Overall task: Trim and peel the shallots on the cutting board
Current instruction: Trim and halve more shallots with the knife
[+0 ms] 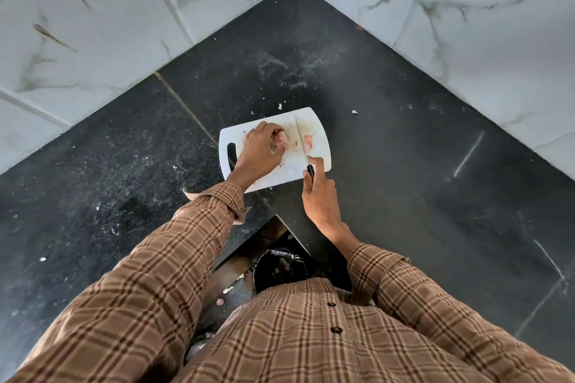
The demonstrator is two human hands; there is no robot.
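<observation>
Shallots are worked on a white cutting board (289, 174) set on a dark stone countertop (389, 121) in the corner formed by two marble-tiled walls (93, 25). One pinkish shallot (281, 140) is pinned near the middle of the board under the curled fingertips of the left hand (259, 151), which is closed down over it; the grip is judged to steady the bulb against rolling and to keep the fingertips tucked back from the edge. A second pale pink piece (308, 140) lies just beyond the blade, apart from the held bulb; whether it is a peeled shallot or a trimmed end cannot be told.

A knife (301, 140) is held by the right hand (320, 196), which is wrapped around the dark handle with the index finger extended along the top, presumably for control of the cut. The blade is laid across the board just to the right of the held shallot, pointing away from the body; contact with the bulb cannot be confirmed.

Skin fragments (280, 106) are scattered past the far edge of the board. A dark bin (280, 267) stands below the counter edge, probably positioned to receive the trimmings.
</observation>
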